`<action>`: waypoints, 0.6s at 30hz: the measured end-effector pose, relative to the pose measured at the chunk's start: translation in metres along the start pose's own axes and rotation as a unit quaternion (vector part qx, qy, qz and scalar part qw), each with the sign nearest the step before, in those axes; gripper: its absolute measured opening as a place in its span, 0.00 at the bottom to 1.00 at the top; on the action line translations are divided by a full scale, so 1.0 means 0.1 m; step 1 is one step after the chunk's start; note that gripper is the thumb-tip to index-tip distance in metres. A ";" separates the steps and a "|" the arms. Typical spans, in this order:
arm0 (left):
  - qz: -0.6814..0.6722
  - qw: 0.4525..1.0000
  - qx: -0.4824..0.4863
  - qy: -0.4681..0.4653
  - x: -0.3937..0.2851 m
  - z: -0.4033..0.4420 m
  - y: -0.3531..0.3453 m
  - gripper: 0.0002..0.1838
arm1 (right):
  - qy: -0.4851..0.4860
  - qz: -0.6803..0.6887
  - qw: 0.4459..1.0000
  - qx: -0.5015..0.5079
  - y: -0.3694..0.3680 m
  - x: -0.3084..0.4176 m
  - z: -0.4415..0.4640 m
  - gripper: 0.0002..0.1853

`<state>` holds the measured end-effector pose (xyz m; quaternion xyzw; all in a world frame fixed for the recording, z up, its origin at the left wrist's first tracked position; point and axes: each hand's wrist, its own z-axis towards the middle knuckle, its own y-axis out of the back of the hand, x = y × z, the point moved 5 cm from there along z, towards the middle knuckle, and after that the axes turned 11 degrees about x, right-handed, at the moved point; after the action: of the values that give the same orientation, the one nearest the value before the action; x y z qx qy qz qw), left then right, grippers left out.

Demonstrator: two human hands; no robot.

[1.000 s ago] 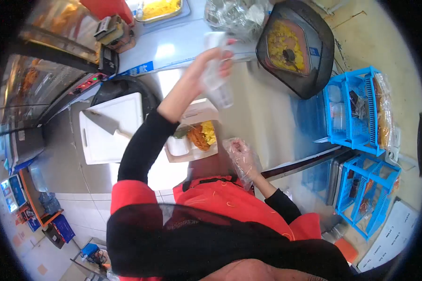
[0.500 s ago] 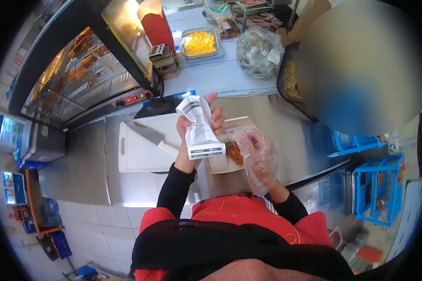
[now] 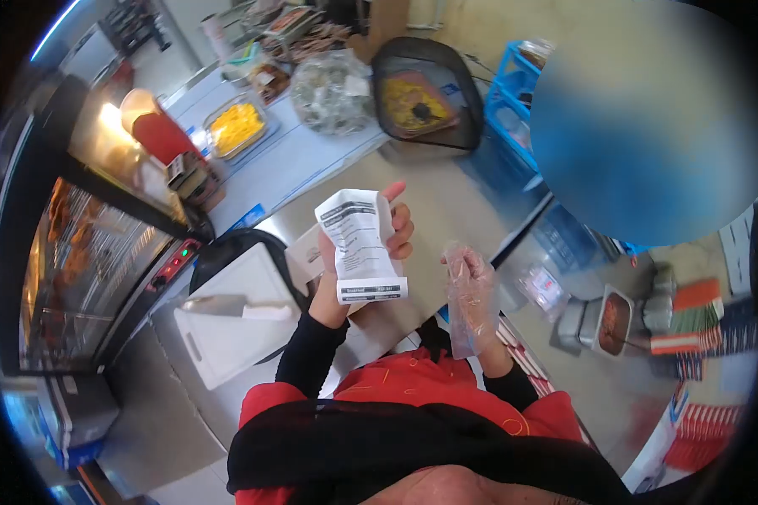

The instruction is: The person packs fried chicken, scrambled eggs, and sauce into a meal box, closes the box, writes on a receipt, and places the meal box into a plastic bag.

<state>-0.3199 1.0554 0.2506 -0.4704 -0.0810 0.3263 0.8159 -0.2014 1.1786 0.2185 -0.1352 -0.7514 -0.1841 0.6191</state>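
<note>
A printed paper receipt (image 3: 359,244) is held up in my left hand (image 3: 398,225), its thumb and fingers closed around the paper from behind. Over my right hand (image 3: 470,295) is a clear plastic glove. Its fingers are curled together with nothing visible in them, and it hangs over the counter to the right of the receipt. To the left, a white cutting board (image 3: 229,324) lies on the counter, with a knife (image 3: 265,312) across it. Another white board (image 3: 305,252) is partly hidden behind my left hand.
A heated display case (image 3: 101,278) stands at the left. On the back counter are a tray of yellow food (image 3: 237,129), a bag (image 3: 332,91) and a dark tub (image 3: 425,97). Metal pans (image 3: 612,321) and stacked packaging (image 3: 691,316) sit at the right, below a blue basket (image 3: 509,109).
My view has turned to the right, bringing the metal pans and stacked packaging into sight. My right hand has moved off the fried food on the board. My left hand still holds the receipt.
</note>
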 end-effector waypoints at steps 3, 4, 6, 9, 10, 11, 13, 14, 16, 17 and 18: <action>0.010 0.998 -0.027 0.059 0.36 0.26 -0.03 0.47 | -0.001 0.031 0.999 -0.042 0.38 -0.09 -0.10 0.10; 0.002 0.997 -0.020 0.071 0.48 0.34 -0.02 0.47 | 0.007 0.026 0.998 -0.056 0.51 -0.10 -0.12 0.10; 0.005 0.994 -0.035 0.099 0.75 0.48 0.05 0.46 | 0.016 0.023 0.996 -0.084 0.78 -0.14 -0.17 0.10; -0.021 0.992 -0.007 0.126 1.18 0.71 0.12 0.46 | -0.038 0.063 0.994 -0.078 1.21 -0.15 -0.31 0.10; -0.026 0.990 -0.004 0.137 1.34 0.79 0.15 0.46 | -0.038 0.066 0.993 -0.089 1.39 -0.26 -0.33 0.10; -0.050 0.989 -0.001 0.140 1.50 0.88 0.17 0.47 | 0.005 0.073 0.992 -0.099 1.58 -0.41 -0.32 0.10; -0.083 0.983 0.010 0.164 1.86 1.06 0.24 0.48 | 0.051 0.081 0.987 -0.133 1.93 -0.51 -0.35 0.09; -0.084 0.983 0.032 0.157 2.03 1.13 0.26 0.50 | 0.111 0.066 0.978 -0.166 2.11 -0.46 -0.41 0.09; -0.067 0.982 0.052 0.167 2.35 1.19 0.34 0.58 | 0.173 0.042 0.955 -0.238 2.50 -0.45 -0.57 0.09; -0.021 0.981 0.050 0.188 2.48 1.14 0.49 0.60 | 0.153 0.044 0.956 -0.246 2.66 -0.53 -0.61 0.10; 0.029 0.977 0.055 0.203 2.62 1.10 0.44 0.60 | 0.134 0.048 0.958 -0.248 2.82 -0.59 -0.65 0.10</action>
<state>-0.1853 1.3085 0.2285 -0.4830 0.1180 0.2514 0.8304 -0.0110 1.4037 0.2025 -0.2943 -0.5848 -0.3517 0.6691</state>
